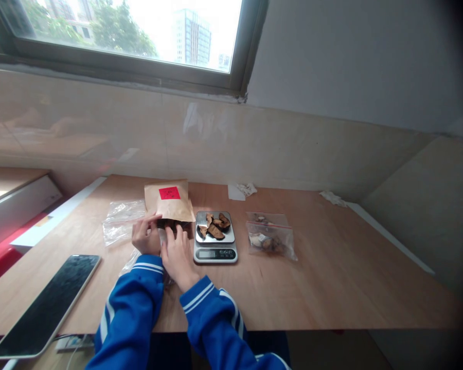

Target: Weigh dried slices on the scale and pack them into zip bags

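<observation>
1. Light wooden tabletop carries everything; clock bearings are taken from the hands.
2. Black-screened tablet lies flat at 8 o'clock; crumpled clear plastic bag at 10 o'clock.
3. Brown kraft-paper bag, with a red square label, sits tilted at 12 o'clock, its mouth toward the person, dark pieces showing there.
4. Left hand and right hand, in blue sleeves, both at the bag's mouth. Fingers of each appear closed on its lower edge.
5. Steel digital scale at 3 o'clock, bearing dark dried slices; further out, a clear zip bag of similar pieces.
6. Step judged: bag being handled at its mouth; that grip needs holding steady.
</observation>
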Available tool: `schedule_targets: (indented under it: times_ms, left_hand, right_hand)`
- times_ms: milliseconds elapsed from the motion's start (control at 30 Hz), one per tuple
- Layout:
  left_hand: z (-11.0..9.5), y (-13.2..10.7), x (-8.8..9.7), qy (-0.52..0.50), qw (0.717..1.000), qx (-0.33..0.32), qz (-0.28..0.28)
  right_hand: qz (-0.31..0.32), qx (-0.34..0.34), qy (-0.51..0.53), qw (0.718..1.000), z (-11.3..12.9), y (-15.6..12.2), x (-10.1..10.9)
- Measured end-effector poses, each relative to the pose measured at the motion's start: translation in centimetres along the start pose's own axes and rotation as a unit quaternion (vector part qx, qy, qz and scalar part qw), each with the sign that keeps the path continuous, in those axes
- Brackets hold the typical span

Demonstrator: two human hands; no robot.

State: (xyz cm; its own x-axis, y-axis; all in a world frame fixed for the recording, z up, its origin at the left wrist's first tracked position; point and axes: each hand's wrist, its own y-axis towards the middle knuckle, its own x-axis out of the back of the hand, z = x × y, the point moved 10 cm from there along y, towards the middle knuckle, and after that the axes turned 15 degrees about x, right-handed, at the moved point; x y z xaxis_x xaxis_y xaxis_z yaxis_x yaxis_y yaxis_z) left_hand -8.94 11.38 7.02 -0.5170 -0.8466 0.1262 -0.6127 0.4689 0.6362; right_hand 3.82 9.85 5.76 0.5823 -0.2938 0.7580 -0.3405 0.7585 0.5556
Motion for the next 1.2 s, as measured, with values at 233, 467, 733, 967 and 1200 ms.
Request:
schedule_targets:
  times_ms: [233, 467, 733, 967, 1200]
  left_hand:
    - [0.1, 0.2, 0.0, -0.005, 1.000, 0.007, 0.000]
    - [0.0, 0.1, 0.1, 0.000, 1.000, 0.002, -0.008]
    - [0.1, 0.1, 0.1, 0.000, 1.000, -0.002, -0.008]
    - [-0.3, 0.0, 0.1, -0.001, 1.000, -0.013, -0.005]
    - [-0.4, 0.0, 0.3, 0.003, 1.000, -0.018, -0.010]
  right_hand:
    - [0.065, -0.032, -0.043, 0.996, -0.9, 1.8, -1.7]
    - [0.076, -0.022, -0.035, 0.996, -1.1, 1.5, -2.6]
    - [0.027, -0.020, -0.031, 0.999, -0.7, 0.8, -1.1]
    - [-0.067, -0.037, 0.059, 0.995, -1.2, -0.1, 0.8]
    - [-0.166, -0.031, 0.160, 0.973, -2.1, -4.2, 5.0]
